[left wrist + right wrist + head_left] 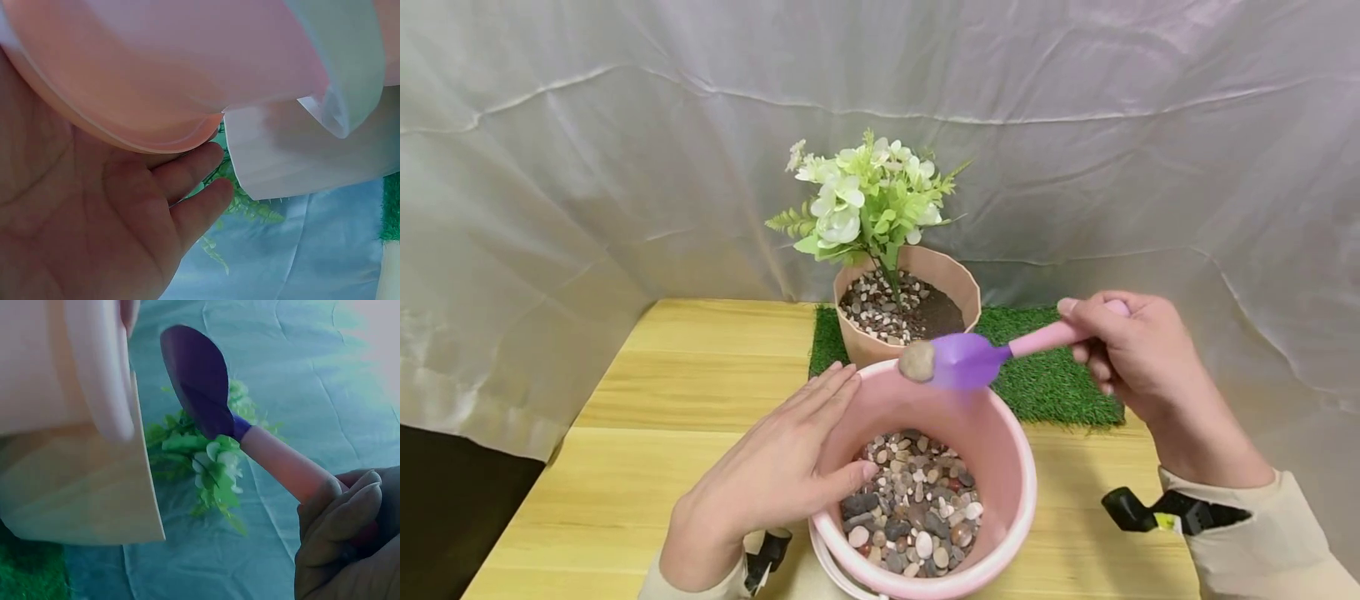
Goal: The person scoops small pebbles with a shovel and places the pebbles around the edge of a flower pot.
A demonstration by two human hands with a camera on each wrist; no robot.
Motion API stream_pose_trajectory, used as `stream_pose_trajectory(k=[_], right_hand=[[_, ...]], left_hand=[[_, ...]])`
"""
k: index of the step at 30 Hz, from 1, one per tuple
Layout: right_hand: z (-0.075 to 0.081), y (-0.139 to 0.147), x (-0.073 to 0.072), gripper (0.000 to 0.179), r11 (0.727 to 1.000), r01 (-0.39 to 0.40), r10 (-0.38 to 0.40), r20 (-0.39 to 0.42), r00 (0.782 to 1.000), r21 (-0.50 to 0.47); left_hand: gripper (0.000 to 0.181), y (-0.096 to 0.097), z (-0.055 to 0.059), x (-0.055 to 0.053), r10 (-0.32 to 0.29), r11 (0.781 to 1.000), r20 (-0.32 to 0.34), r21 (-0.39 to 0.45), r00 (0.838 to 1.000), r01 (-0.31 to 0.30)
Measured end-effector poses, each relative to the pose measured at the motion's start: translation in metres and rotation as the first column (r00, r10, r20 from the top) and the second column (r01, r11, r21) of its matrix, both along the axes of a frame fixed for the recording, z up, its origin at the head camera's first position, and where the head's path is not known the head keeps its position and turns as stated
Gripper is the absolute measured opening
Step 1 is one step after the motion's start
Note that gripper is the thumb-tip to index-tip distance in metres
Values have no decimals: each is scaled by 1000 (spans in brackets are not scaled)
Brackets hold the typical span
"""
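The right hand (1150, 367) is gripping a trowel (1026, 342), the straight-fingered left hand (782, 462) touching a bucket (1000, 458) short of the far edge of the bench (685, 383)

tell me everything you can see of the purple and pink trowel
The trowel has a curved purple blade and a pink handle, both apparently plastic. The right hand grips the handle, holding the trowel in the air, its blade pointing left near the pink bucket's far rim. In the head view the blade is blurred and a beige stone shows at its tip; whether it is slipping off is unclear.
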State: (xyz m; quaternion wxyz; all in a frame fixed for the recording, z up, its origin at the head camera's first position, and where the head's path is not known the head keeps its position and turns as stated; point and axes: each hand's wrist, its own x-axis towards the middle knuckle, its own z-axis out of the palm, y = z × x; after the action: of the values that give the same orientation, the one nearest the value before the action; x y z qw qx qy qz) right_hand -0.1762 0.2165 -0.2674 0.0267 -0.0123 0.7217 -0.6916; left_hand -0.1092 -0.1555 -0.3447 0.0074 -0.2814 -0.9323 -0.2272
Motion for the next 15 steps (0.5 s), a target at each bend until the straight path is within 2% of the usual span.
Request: stream_pose_trajectory(k=[3, 8, 15], right_hand=[[6, 2, -13, 23, 999, 36, -36, -13, 999, -29], [12, 3, -35, 21, 995, 101, -101, -8, 995, -10], [8, 0, -57, 22, 970, 161, -160, -24, 987, 183]], left_hand=[[91, -1, 0, 0, 2, 1000, 6, -1, 1000, -2], [93, -1, 0, 0, 2, 1000, 16, 5, 1000, -2], [93, 0, 0, 0, 6, 1000, 24, 8, 1000, -6]])
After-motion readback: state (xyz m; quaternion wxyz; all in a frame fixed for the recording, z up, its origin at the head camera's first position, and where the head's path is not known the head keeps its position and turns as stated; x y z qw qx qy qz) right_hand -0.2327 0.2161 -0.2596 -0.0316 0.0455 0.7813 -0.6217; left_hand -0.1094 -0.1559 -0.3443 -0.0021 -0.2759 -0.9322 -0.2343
